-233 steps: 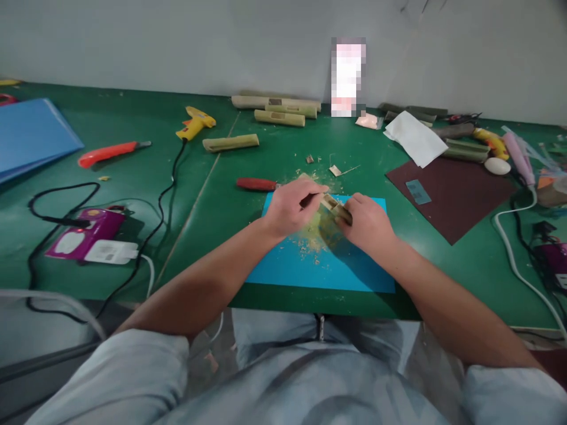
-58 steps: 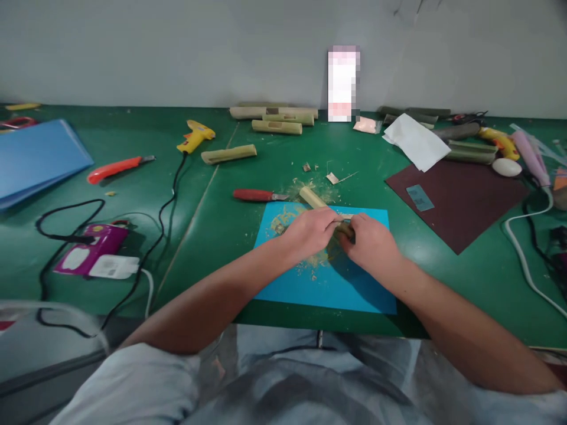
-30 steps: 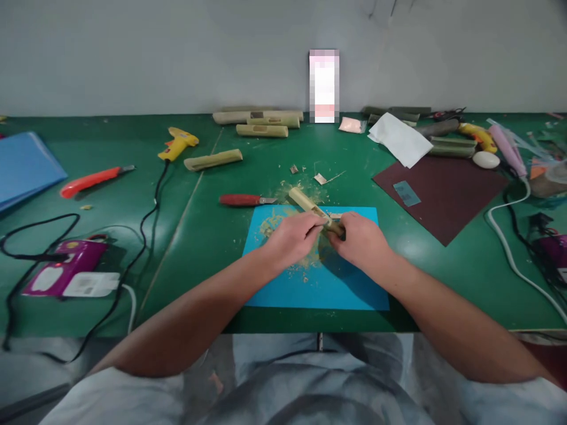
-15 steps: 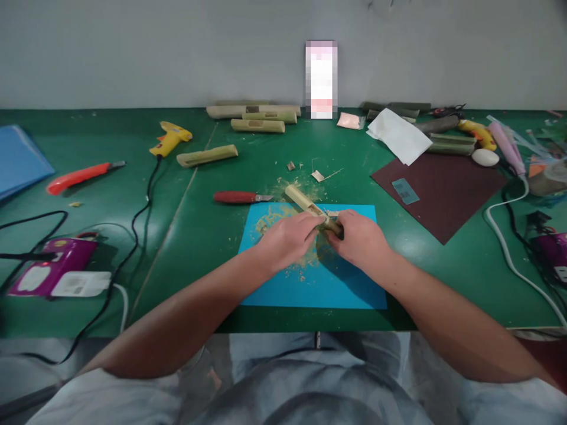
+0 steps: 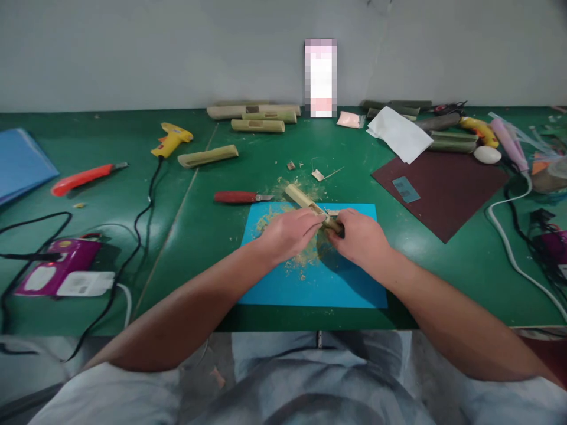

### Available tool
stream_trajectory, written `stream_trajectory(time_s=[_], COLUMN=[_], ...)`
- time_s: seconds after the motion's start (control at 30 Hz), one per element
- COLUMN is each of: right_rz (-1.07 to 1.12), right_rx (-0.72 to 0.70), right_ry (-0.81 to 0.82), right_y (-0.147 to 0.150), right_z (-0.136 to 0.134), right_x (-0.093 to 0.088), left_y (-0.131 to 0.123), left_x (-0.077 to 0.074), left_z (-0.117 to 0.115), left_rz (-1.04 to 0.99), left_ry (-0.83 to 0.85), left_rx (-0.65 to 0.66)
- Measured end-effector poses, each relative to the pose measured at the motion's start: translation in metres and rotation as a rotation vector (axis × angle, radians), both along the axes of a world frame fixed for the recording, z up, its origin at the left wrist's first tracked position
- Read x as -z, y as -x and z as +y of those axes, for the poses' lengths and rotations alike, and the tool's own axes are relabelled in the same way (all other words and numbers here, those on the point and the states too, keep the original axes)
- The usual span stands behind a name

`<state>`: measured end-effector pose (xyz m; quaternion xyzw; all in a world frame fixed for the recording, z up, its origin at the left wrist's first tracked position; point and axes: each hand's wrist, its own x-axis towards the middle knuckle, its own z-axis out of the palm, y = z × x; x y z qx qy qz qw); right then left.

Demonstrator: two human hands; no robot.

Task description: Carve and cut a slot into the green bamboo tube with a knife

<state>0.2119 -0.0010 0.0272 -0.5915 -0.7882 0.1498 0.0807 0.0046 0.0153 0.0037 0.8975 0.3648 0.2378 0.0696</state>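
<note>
A short pale bamboo tube [image 5: 301, 196] lies slanted over the top edge of a blue mat [image 5: 345, 283], amid yellowish shavings [image 5: 305, 257]. My left hand [image 5: 290, 234] is closed on the tube's middle. My right hand [image 5: 361, 239] is closed at the tube's near end, fingers curled; what it holds there is hidden. A red-handled knife [image 5: 241, 197] lies just left of the mat, apart from both hands.
Further bamboo pieces [image 5: 254, 115] lie along the wall, one [image 5: 208, 156] nearer. Left: yellow glue gun [image 5: 170, 139], orange cutter [image 5: 86, 177], purple device [image 5: 57, 274] with cables, blue folder [image 5: 20, 168]. Right: dark sandpaper sheet [image 5: 443, 192], white paper [image 5: 398, 134], second glue gun [image 5: 478, 130], white cable [image 5: 514, 248].
Both hands have stayed closed on the bamboo tube over the mat, shifting only slightly. The view has drifted a little; the things on the table lie as before.
</note>
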Motion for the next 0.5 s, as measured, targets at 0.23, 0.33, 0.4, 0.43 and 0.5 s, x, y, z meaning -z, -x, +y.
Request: stream_trajectory(time_s=[0.23, 0.33, 0.4, 0.43, 0.5], right_rz=[0.010, 0.002, 0.003, 0.003, -0.002], right_rx=[-0.016, -0.019, -0.009, -0.004, -0.002], right_ry=[-0.002, -0.025, -0.016, -0.006, 0.009], right_y=[0.002, 0.003, 0.003, 0.003, 0.003], right_z=[0.000, -0.001, 0.000, 0.000, 0.002], right_x=[0.002, 0.002, 0.002, 0.002, 0.001], left_y=[-0.005, -0.011, -0.012, -0.011, -0.009], left_x=[0.004, 0.002, 0.000, -0.001, -0.002], left_z=[-0.001, 0.001, 0.000, -0.001, -0.003], left_rz=[0.000, 0.007, 0.001, -0.006, -0.020], left_ry=[-0.015, -0.003, 0.012, 0.011, -0.004], left_rx=[-0.013, -0.028, -0.023, -0.016, -0.007])
